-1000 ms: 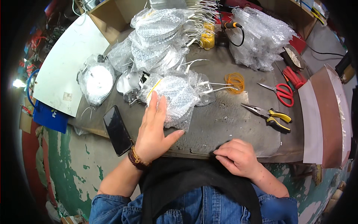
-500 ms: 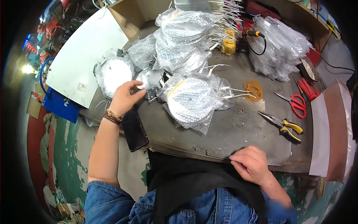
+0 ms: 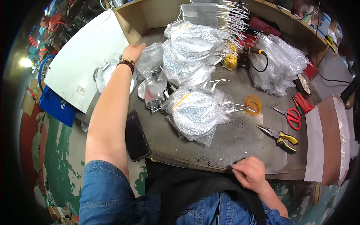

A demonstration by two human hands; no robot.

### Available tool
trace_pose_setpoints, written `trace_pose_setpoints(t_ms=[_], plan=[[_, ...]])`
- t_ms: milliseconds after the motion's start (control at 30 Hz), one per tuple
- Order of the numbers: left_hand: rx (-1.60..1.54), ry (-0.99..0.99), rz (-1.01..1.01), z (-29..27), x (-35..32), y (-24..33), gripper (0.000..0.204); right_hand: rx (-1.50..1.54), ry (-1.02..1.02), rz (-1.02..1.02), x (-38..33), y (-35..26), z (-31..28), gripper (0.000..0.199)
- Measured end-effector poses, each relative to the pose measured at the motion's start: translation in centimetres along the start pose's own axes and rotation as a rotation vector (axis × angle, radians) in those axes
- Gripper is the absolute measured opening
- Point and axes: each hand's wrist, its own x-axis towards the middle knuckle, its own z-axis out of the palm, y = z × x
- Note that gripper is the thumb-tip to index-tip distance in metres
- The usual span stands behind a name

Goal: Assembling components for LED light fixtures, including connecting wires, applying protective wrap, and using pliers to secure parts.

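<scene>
My left hand (image 3: 134, 51) reaches far across the bench, just beyond a bubble-wrapped round piece (image 3: 102, 80) and beside a crumpled bubble-wrap bag (image 3: 150, 60). Its fingers point away and are partly hidden, so whether they hold anything cannot be made out. My right hand (image 3: 250, 173) rests at the bench's front edge, fingers curled in and nothing visible in them. Between the hands lies a bundle of bubble-wrapped discs (image 3: 197, 114) with a yellow rubber band and white wire leads. Left of it sits a bare shiny round metal piece (image 3: 152, 88).
More wrapped bundles (image 3: 195, 47) are piled behind. At right lie rubber bands (image 3: 252, 105), red-handled scissors (image 3: 292, 119), long-nose pliers (image 3: 279, 139), a soldering iron (image 3: 257, 50) and a bubble-wrap stack (image 3: 277, 63). A black phone (image 3: 137, 137) overhangs the front edge beneath my left forearm.
My left hand has moved from beside the shiny metal piece to farther away, past the wrapped round piece. My right hand has stayed at the bench edge. The view has shifted slightly.
</scene>
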Motion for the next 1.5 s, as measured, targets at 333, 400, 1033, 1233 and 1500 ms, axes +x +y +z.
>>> trace_pose_setpoints(t_ms=[333, 400, 1033, 1233, 1500], plan=[[0.517, -0.57, 0.159, 4.6, 6.9, -3.2, 0.054, -0.015, -0.035, 0.021, 0.1, 0.3, -0.1, 0.026], [0.525, -0.564, 0.142, 5.2, 9.7, -6.8, 0.067, -0.01, -0.038, 0.013, 0.2, 0.3, -0.1, 0.027], [-0.692, -0.682, -0.302, 1.9, 2.9, -1.7, 0.047, -0.064, -0.064, 0.007, 0.1, 1.1, 0.0, 0.029], [-0.638, -0.69, -0.424, 1.6, 2.7, -0.9, 0.053, -0.085, -0.079, 0.021, 0.1, 1.1, 0.0, 0.028], [-0.905, -0.93, -0.477, 3.7, 5.5, -3.4, 0.046, -0.065, -0.072, 0.032, 0.2, 1.0, 0.0, 0.028]])
